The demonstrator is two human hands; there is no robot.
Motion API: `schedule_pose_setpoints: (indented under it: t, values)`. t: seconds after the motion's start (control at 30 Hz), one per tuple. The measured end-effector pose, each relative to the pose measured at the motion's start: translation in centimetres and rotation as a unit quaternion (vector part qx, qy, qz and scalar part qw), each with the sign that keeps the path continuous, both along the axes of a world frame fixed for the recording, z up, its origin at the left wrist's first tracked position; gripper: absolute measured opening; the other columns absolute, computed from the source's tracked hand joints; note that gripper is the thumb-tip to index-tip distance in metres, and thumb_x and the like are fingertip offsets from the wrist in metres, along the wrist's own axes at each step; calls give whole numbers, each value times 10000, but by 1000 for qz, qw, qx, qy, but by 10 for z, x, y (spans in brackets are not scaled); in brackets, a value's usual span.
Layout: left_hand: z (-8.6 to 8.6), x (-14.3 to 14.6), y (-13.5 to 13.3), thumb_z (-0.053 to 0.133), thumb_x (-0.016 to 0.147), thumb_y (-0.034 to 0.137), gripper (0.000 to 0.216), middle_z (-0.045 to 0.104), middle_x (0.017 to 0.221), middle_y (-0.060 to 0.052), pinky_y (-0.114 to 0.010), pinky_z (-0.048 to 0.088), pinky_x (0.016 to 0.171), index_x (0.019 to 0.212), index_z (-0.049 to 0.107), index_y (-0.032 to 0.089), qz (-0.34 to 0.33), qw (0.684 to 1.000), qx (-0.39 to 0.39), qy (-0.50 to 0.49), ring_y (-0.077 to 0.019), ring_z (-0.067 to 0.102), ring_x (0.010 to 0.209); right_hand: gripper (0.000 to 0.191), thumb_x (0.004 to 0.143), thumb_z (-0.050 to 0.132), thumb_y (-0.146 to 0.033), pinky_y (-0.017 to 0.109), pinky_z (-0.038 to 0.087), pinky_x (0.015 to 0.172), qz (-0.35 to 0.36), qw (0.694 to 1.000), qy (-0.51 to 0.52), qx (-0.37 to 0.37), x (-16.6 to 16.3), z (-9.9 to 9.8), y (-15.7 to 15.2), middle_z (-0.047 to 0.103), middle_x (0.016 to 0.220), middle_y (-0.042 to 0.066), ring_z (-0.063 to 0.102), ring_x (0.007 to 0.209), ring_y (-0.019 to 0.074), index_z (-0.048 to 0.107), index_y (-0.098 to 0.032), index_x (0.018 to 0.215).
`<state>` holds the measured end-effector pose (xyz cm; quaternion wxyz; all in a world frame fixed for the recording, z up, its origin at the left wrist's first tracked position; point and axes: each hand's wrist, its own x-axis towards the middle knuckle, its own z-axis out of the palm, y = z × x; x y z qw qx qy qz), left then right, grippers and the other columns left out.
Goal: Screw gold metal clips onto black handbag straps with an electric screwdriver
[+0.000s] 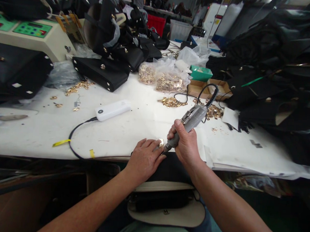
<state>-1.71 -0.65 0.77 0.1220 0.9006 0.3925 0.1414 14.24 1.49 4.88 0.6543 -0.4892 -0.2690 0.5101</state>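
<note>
My right hand is wrapped round a grey electric screwdriver, which tilts down to the left. Its tip meets a small gold metal fitting at the far edge of a black handbag. My left hand lies over that edge beside the fitting, its fingers stretched out and pressing on the bag. The bag sits at the table's front edge, and its cream-lined flap hangs open toward me. What lies beneath my left fingers is hidden.
Black bags crowd the left and back. A white power bank with a cable lies left of my hands. Gold fittings, bagged hardware and small cardboard boxes stand behind. Dark bag pieces heap up at right.
</note>
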Motion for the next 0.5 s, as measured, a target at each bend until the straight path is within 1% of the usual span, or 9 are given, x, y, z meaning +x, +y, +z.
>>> schedule_pose_setpoints:
  t: [0.13, 0.23, 0.4, 0.5]
  values:
    - [-1, -1, -1, 554, 978, 455, 367, 623, 1386, -66, -527, 416, 1077, 1273, 638, 255, -2, 1000, -1, -3, -283, 549, 1248, 407, 779, 797, -508, 229, 419, 462, -3, 1000, -5, 3, 1, 1, 1, 567, 552, -23, 494, 474, 103, 573, -180, 691]
    - [-1, -1, -2, 565, 968, 471, 398, 623, 1384, -86, -538, 416, 1078, 1283, 637, 239, -3, 1000, 2, -9, -292, 548, 1251, 394, 784, 795, -506, 228, 422, 453, -18, 1000, -21, 12, 4, 4, 4, 570, 552, -23, 497, 472, 105, 586, -181, 710]
    - [1, -2, -1, 550, 976, 463, 380, 616, 1395, -92, -539, 413, 1081, 1263, 647, 233, -4, 1000, 0, -5, -296, 546, 1259, 406, 776, 785, -533, 236, 414, 396, -60, 993, -97, 21, 6, 2, 15, 574, 540, -16, 488, 434, 114, 590, -185, 699]
    - [1, -2, -1, 548, 976, 464, 379, 607, 1406, -92, -539, 402, 1090, 1262, 643, 234, -3, 1000, -3, 0, -297, 541, 1263, 422, 775, 776, -550, 240, 422, 380, -60, 988, -140, 20, 3, 0, 21, 587, 544, -5, 487, 421, 113, 594, -180, 687]
